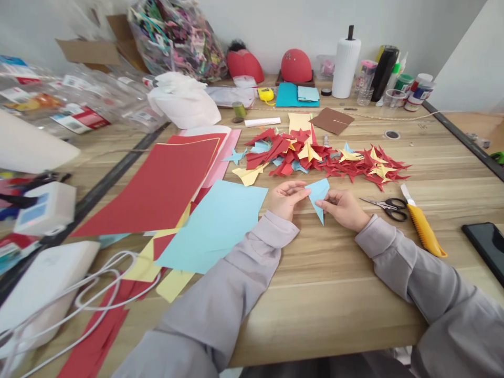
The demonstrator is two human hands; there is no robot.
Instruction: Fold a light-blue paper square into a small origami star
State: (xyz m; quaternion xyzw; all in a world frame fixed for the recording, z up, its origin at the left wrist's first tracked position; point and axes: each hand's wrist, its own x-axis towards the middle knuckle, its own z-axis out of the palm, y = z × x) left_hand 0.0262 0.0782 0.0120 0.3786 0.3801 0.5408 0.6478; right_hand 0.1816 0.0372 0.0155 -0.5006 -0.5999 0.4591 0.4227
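Note:
A small folded piece of light blue paper (317,195) is held between my two hands, its pointed end hanging down. My left hand (286,198) pinches its left edge between thumb and fingers. On the other side, my right hand (343,207) grips the right edge, thumb on top. Just beyond the hands lies a pile of folded red, yellow and blue paper shapes (289,152), with more star-like ones (380,167) to the right. A large light blue sheet (220,220) lies left of my left hand, partly over red and yellow paper.
Black scissors (394,209) and a yellow-handled cutter (425,228) lie right of my right hand, with a phone (488,247) farther right. Red sheets (157,184), a white cable (114,273) and a white box (47,283) are on the left. Bottles and jars (405,84) stand at the back right.

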